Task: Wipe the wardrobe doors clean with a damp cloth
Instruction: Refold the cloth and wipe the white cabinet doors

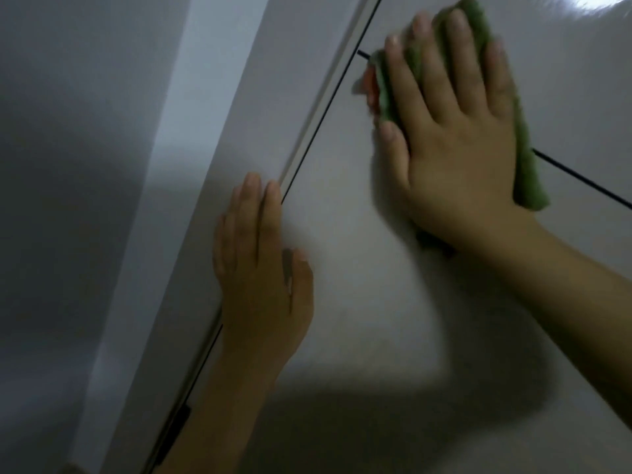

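A white wardrobe door (359, 268) fills most of the head view, tilted by the camera angle. My right hand (455, 131) lies flat with spread fingers on a green cloth (526, 159), pressing it against the door where two thin dark seams meet. An orange patch of the cloth shows at its left edge. My left hand (263, 268) rests flat on the door lower down, its fingers straight along the door's left edge seam.
The white side panel (178, 200) of the wardrobe runs diagonally to the left of the door. A grey wall (61, 165) lies beyond it. A dark hinge piece (178, 425) sits on the door edge near the bottom.
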`<state>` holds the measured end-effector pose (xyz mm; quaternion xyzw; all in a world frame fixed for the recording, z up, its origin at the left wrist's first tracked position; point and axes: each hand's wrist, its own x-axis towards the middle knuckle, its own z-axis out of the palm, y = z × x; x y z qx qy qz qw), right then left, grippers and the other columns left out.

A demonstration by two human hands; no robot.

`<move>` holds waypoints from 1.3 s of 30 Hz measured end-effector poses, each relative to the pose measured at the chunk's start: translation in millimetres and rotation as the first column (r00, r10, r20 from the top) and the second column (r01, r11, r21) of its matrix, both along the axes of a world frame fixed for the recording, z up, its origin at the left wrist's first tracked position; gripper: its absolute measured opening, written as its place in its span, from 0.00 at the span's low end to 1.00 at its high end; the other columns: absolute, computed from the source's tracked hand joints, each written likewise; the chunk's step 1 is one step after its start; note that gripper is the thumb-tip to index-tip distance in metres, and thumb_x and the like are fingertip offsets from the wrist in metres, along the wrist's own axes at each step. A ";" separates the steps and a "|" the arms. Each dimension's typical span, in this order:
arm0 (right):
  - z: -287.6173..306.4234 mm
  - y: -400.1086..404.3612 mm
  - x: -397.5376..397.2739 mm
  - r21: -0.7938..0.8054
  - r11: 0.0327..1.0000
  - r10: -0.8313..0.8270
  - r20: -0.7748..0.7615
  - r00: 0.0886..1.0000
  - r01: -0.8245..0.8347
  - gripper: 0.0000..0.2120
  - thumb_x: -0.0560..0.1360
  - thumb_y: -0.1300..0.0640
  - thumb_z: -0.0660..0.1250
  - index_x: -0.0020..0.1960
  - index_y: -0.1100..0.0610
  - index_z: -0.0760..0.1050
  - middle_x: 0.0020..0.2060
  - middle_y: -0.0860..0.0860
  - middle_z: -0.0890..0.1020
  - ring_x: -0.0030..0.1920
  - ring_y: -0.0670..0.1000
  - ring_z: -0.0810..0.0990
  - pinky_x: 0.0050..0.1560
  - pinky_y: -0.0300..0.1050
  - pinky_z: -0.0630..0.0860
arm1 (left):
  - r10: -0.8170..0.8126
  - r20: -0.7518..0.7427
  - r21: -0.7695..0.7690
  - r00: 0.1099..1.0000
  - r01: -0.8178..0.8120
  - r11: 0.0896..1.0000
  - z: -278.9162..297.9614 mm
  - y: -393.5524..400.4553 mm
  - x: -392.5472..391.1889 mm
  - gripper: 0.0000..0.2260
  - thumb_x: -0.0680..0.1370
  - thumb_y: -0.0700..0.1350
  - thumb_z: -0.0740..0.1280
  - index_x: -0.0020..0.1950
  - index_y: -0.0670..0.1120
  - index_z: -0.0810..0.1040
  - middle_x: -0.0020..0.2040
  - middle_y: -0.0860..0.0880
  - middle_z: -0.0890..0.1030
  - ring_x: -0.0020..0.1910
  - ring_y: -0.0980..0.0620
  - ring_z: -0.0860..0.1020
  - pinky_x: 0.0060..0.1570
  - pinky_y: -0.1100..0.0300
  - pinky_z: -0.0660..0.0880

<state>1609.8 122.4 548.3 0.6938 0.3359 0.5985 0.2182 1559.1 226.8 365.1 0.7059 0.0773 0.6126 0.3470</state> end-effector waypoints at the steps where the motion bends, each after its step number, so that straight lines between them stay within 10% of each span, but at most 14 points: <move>1: -6.8 8.6 -0.9 0.040 0.999 0.000 -0.009 1.000 0.001 0.27 0.82 0.48 0.46 0.78 0.56 0.50 0.76 0.58 0.55 0.76 0.61 0.53 0.73 0.57 0.45 | 0.004 0.016 0.003 1.000 -0.004 1.000 -3.9 1.8 0.8 0.27 0.76 0.43 0.57 0.75 0.40 0.57 0.76 0.41 0.57 0.75 0.44 0.55 0.72 0.44 0.53; 8: -135.4 -32.9 -8.9 -0.498 0.867 -0.047 -0.155 0.987 -0.037 0.29 0.79 0.49 0.55 0.76 0.55 0.54 0.75 0.53 0.55 0.76 0.56 0.53 0.76 0.54 0.44 | -0.013 0.015 -0.007 1.000 0.013 1.000 -15.8 14.4 3.0 0.24 0.78 0.45 0.55 0.75 0.48 0.58 0.76 0.42 0.55 0.76 0.45 0.52 0.72 0.47 0.47; 16: -92.4 11.0 -7.8 -0.029 0.999 0.042 -0.036 0.998 -0.043 0.25 0.81 0.49 0.51 0.76 0.56 0.55 0.75 0.57 0.59 0.75 0.61 0.57 0.73 0.59 0.49 | -0.042 0.005 0.094 0.999 0.042 0.995 -35.5 33.6 3.0 0.23 0.80 0.46 0.54 0.76 0.48 0.57 0.77 0.43 0.50 0.76 0.51 0.46 0.73 0.42 0.42; 23: -211.0 -37.9 -12.9 -0.301 0.953 -0.080 -0.193 0.978 0.019 0.28 0.80 0.50 0.53 0.78 0.53 0.51 0.77 0.53 0.51 0.77 0.54 0.46 0.76 0.53 0.41 | -0.043 0.004 0.169 0.999 0.041 0.985 -45.2 43.9 5.2 0.24 0.81 0.46 0.55 0.76 0.46 0.56 0.77 0.42 0.52 0.76 0.49 0.48 0.73 0.48 0.40; 36: -133.6 32.5 -1.7 -0.005 0.998 0.069 -0.065 0.996 -0.069 0.28 0.80 0.49 0.51 0.77 0.59 0.53 0.76 0.59 0.57 0.75 0.61 0.54 0.73 0.58 0.44 | -0.133 0.002 0.172 0.991 0.131 0.976 -77.3 42.8 -14.8 0.23 0.81 0.46 0.52 0.75 0.43 0.55 0.76 0.48 0.54 0.76 0.50 0.53 0.75 0.56 0.49; 39: -201.9 20.3 -1.9 -0.197 0.978 0.039 -0.140 0.989 -0.066 0.29 0.78 0.48 0.54 0.76 0.58 0.57 0.75 0.58 0.60 0.75 0.60 0.54 0.75 0.57 0.41 | -0.132 -0.007 0.201 0.991 0.130 0.971 -87.8 43.0 -11.8 0.23 0.81 0.48 0.50 0.75 0.43 0.54 0.76 0.47 0.53 0.77 0.48 0.52 0.75 0.48 0.50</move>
